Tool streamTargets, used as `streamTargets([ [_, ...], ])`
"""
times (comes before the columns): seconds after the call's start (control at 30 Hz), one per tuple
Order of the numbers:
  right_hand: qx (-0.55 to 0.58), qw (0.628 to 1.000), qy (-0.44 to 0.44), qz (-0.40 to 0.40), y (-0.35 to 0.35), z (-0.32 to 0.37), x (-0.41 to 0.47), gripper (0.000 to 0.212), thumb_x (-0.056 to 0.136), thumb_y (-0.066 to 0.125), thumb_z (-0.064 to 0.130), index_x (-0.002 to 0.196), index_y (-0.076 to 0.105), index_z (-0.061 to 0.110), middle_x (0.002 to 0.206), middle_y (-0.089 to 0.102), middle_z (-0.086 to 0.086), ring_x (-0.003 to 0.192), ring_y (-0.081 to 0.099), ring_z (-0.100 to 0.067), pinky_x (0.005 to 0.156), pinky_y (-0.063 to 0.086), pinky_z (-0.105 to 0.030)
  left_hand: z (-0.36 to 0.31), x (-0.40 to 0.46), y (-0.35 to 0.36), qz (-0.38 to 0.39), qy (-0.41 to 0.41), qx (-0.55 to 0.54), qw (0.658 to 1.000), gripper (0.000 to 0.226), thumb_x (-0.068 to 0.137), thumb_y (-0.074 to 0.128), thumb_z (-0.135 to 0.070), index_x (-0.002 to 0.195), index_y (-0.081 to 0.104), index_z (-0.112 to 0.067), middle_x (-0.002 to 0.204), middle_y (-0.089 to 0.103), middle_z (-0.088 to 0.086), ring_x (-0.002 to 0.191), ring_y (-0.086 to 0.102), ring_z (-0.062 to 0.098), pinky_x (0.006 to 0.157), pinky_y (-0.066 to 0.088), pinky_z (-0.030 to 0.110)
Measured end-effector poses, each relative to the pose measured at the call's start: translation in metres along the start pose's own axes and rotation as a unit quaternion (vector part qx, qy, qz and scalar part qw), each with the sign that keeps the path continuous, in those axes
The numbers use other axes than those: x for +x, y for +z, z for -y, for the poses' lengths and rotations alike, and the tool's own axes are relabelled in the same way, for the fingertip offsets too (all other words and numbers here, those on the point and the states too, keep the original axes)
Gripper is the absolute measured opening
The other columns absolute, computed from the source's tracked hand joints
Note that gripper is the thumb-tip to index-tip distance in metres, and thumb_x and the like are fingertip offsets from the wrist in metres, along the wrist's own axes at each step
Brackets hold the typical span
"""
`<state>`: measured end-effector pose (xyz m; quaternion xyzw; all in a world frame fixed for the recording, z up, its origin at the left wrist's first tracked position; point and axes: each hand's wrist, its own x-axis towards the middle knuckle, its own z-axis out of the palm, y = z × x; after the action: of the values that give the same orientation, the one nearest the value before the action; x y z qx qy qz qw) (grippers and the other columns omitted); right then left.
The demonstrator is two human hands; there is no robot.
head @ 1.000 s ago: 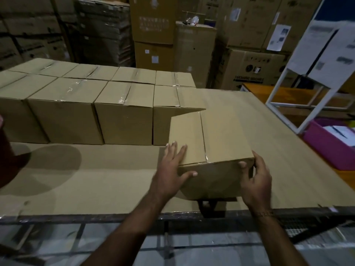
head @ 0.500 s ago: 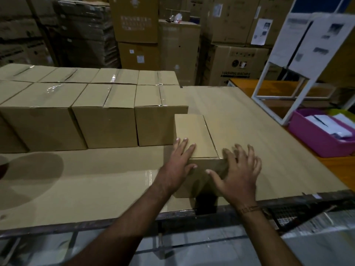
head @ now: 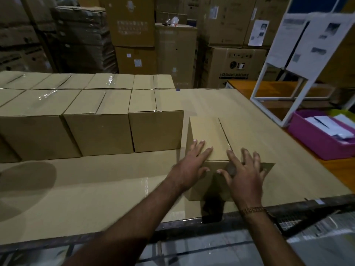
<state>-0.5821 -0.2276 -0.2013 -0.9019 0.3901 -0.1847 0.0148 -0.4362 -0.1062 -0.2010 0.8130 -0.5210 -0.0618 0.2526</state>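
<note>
— What are the person's hands doing?
— The left hand (head: 189,166) lies flat on the near left corner of the box (head: 207,135), with the fingers straight and the thumb down the front face. The right hand (head: 245,175) is spread wide over the box's near edge. It is a little blurred, so it is unclear whether it presses. A bracelet (head: 253,209) sits on that wrist.
— And where is the box?
— On the desk (head: 96,198), close to the near edge, taped seam up. It stands just beside the right end of a row of boxes (head: 96,127), with a thin gap between. Well to the right, a pink tray (head: 315,144) holds papers, and a white frame (head: 278,96) stands beyond it.
</note>
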Motion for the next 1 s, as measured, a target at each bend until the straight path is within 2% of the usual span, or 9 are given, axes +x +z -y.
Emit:
streamTargets([
  [0.2, -0.029, 1.000, 0.004, 0.003, 0.011, -0.027, 0.038, 0.093, 0.087, 0.072, 0.064, 0.163, 0.029, 0.034, 0.171, 0.027, -0.002, 0.159, 0.018, -0.031, 0.116, 0.035, -0.066, 0.005, 0.042, -0.003, 0.008, 0.034, 0.082, 0.996, 0.077, 0.103, 0.062, -0.036, 0.165, 0.016, -0.033, 0.175, 0.004, 0.002, 0.161, -0.002, 0.025, 0.122, 0.032, 0.051],
  [0.3, -0.053, 0.998, 0.009, 0.018, 0.021, -0.037, 0.061, 0.085, 0.093, 0.070, 0.054, 0.164, 0.025, 0.042, 0.172, 0.019, -0.013, 0.157, 0.011, -0.045, 0.115, 0.037, -0.066, 0.015, 0.064, -0.008, 0.015, 0.044, 0.133, 0.990, 0.077, 0.103, 0.060, -0.040, 0.165, 0.015, -0.031, 0.175, 0.007, 0.005, 0.161, 0.004, 0.028, 0.126, 0.023, 0.050],
  [0.37, -0.081, 0.996, 0.020, 0.021, 0.028, -0.035, 0.075, 0.081, 0.097, 0.062, 0.056, 0.165, 0.019, 0.046, 0.172, 0.014, -0.021, 0.155, 0.007, -0.054, 0.116, 0.035, -0.065, 0.020, 0.080, -0.011, 0.020, 0.053, 0.170, 0.984, 0.077, 0.104, 0.058, -0.041, 0.166, 0.014, -0.029, 0.174, 0.009, 0.008, 0.160, 0.007, 0.030, 0.128, 0.014, 0.048],
  [0.43, -0.116, 0.993, 0.020, 0.019, 0.033, -0.032, 0.092, 0.078, 0.099, 0.055, 0.059, 0.164, 0.014, 0.049, 0.171, 0.017, -0.021, 0.154, 0.012, -0.054, 0.117, 0.033, -0.064, 0.026, 0.098, -0.015, 0.020, 0.065, 0.217, 0.974, 0.076, 0.104, 0.056, -0.043, 0.166, 0.014, -0.027, 0.174, 0.012, 0.011, 0.160, 0.010, 0.032, 0.130, 0.006, 0.052],
  [0.53, -0.147, 0.989, 0.005, 0.007, 0.036, -0.030, 0.121, 0.072, 0.101, 0.051, 0.049, 0.163, 0.015, 0.049, 0.168, 0.024, -0.018, 0.150, 0.022, -0.050, 0.117, 0.028, -0.069, 0.034, 0.125, -0.020, 0.014, 0.068, 0.303, 0.951, 0.075, 0.104, 0.053, -0.048, 0.165, 0.016, -0.024, 0.172, 0.017, 0.013, 0.159, 0.016, 0.033, 0.125, -0.004, 0.066],
  [0.63, -0.174, 0.985, -0.020, 0.005, 0.043, -0.027, 0.156, 0.077, 0.101, 0.055, 0.043, 0.164, 0.012, 0.050, 0.166, 0.029, -0.015, 0.146, 0.030, -0.045, 0.116, 0.026, -0.071, 0.042, 0.156, -0.026, 0.014, 0.055, 0.340, 0.939, 0.074, 0.103, 0.056, -0.046, 0.164, 0.021, -0.021, 0.170, 0.024, 0.015, 0.158, 0.022, 0.034, 0.123, -0.010, 0.068],
  [0.73, -0.165, 0.986, -0.025, 0.011, 0.052, -0.027, 0.199, 0.079, 0.098, 0.064, 0.050, 0.163, 0.018, 0.049, 0.163, 0.036, -0.012, 0.145, 0.035, -0.041, 0.116, 0.027, -0.071, 0.054, 0.190, -0.031, 0.011, 0.036, 0.347, 0.937, 0.072, 0.102, 0.058, -0.043, 0.162, 0.026, -0.019, 0.168, 0.029, 0.016, 0.156, 0.027, 0.033, 0.123, -0.010, 0.067],
  [0.87, -0.117, 0.993, -0.033, 0.002, 0.071, -0.026, 0.254, 0.064, 0.098, 0.056, 0.060, 0.157, 0.036, 0.044, 0.158, 0.045, -0.009, 0.142, 0.039, -0.038, 0.117, 0.028, -0.066, 0.066, 0.234, -0.035, -0.003, -0.009, 0.360, 0.933, 0.069, 0.102, 0.059, -0.041, 0.161, 0.030, -0.018, 0.167, 0.033, 0.014, 0.155, 0.031, 0.031, 0.124, -0.010, 0.065],
  [1.0, -0.090, 0.995, -0.048, 0.009, 0.093, -0.026, 0.309, 0.063, 0.098, 0.059, 0.058, 0.156, 0.042, 0.040, 0.154, 0.047, -0.012, 0.139, 0.040, -0.040, 0.112, 0.036, -0.061, 0.073, 0.281, -0.034, -0.019, -0.047, 0.361, 0.931, 0.058, 0.096, 0.069, -0.037, 0.147, 0.050, -0.017, 0.149, 0.056, 0.011, 0.140, 0.050, 0.028, 0.127, -0.006, 0.061],
])
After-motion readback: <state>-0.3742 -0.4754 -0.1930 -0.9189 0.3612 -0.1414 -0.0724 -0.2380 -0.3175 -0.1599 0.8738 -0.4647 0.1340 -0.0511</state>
